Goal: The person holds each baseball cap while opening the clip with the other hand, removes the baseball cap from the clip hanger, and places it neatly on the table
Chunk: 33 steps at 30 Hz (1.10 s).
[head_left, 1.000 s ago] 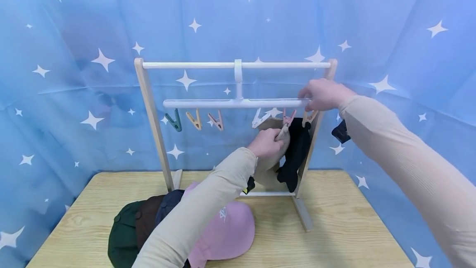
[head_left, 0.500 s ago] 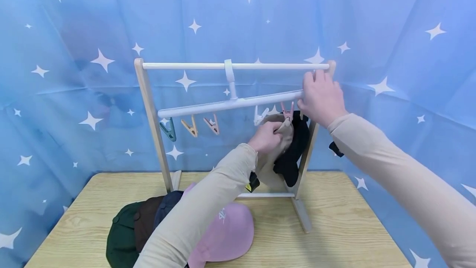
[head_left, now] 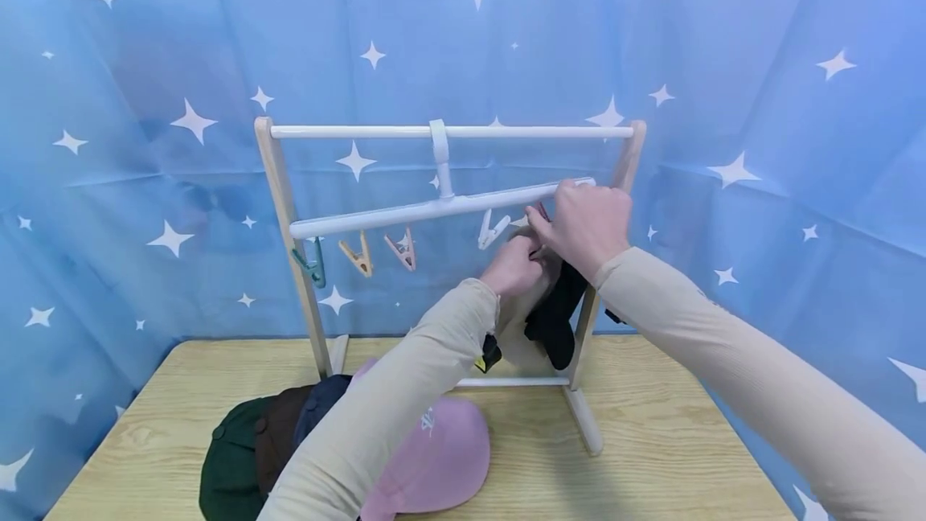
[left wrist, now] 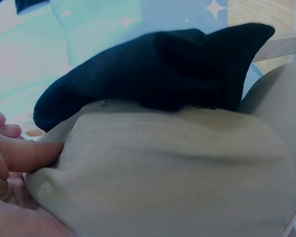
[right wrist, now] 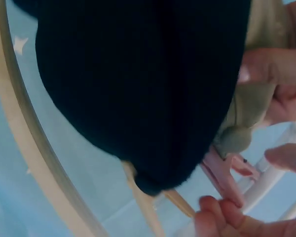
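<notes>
My left hand [head_left: 514,265] pinches the edge of a beige cap [left wrist: 172,168] between thumb and fingers. The cap hangs beneath a white clip hanger [head_left: 405,214], its narrow end at the jaws of a pink clothespin [right wrist: 222,177]. My right hand [head_left: 589,223] is at the hanger's right end, beside the left hand. In the right wrist view, its fingertips [right wrist: 217,210] touch one handle of the clothespin, and the thumb stands apart beyond the other handle. A black cap [right wrist: 138,89] hangs close to the beige one, its end at a light orange clothespin [right wrist: 180,202].
The hanger hooks over the top bar of a wooden rack [head_left: 535,133]. Green [head_left: 311,265], yellow [head_left: 358,256], pale pink and white clothespins dangle from it. Pink [head_left: 441,457], dark green [head_left: 231,457], brown and navy caps lie on the table, front left, partly behind the left sleeve.
The right hand has moved from the hanger's right end down and left to the pink clothespin. The hanger has tilted, right end up, and shifted left. The left hand keeps its grip on the beige cap.
</notes>
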Each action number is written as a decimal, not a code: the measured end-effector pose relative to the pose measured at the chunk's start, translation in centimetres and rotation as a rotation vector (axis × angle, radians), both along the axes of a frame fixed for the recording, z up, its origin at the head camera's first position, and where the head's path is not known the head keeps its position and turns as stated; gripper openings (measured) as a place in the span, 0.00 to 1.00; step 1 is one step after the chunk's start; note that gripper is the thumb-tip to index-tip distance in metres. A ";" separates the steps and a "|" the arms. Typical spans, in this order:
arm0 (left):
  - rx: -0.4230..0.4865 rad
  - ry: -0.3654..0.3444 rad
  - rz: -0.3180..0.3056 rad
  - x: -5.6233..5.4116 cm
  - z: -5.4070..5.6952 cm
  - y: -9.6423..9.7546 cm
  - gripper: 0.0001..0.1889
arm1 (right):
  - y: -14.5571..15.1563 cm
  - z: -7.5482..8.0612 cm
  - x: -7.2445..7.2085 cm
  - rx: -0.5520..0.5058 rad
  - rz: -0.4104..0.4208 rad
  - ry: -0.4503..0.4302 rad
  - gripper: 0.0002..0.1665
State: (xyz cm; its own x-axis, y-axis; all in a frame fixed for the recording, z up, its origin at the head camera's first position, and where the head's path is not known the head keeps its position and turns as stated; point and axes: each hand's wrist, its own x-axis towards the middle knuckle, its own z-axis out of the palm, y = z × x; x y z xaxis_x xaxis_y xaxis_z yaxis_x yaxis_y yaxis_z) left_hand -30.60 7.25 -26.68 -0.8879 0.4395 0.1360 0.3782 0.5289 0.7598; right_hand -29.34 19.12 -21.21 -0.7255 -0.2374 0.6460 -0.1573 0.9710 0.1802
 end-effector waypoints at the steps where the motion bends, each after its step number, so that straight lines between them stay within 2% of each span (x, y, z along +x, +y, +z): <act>1: -0.003 -0.011 -0.003 0.0 0.0 0.0 0.16 | -0.1 0.2 -0.2 0.004 -0.017 -0.027 0.30; 8: -0.017 -0.049 -0.018 0.0 -0.9 0.0 0.19 | -0.5 2.0 -1.4 -0.059 -0.120 -0.359 0.27; 11: -0.009 -0.036 -0.017 -0.3 -1.4 -0.4 0.09 | -0.6 2.5 -1.7 -0.083 -0.122 -0.447 0.27; 14: 0.002 -0.034 -0.017 -0.5 -1.8 -0.7 0.13 | -0.7 2.6 -2.0 -0.107 -0.107 -0.487 0.26; 19: 0.018 -0.026 0.001 -0.5 -2.5 -1.0 0.17 | -0.7 1.9 -2.5 -0.150 -0.085 -0.503 0.21; 26: 0.084 -0.027 -0.004 -0.4 -3.6 -1.5 0.19 | -0.8 1.1 -3.0 -0.197 -0.064 -0.525 0.21; 33: 0.059 -0.012 -0.017 -0.2 -4.4 -1.5 0.18 | -0.5 1.0 -3.4 -0.241 -0.071 -0.591 0.18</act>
State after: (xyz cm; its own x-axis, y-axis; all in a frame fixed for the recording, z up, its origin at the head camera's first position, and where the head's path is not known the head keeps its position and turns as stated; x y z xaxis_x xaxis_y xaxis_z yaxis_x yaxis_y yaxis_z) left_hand -30.77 5.71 -31.10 -0.8822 0.4458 0.1515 0.3773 0.4768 0.7939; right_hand -32.74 18.59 -20.21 -0.9841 -0.0735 0.1616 -0.0969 0.9851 -0.1420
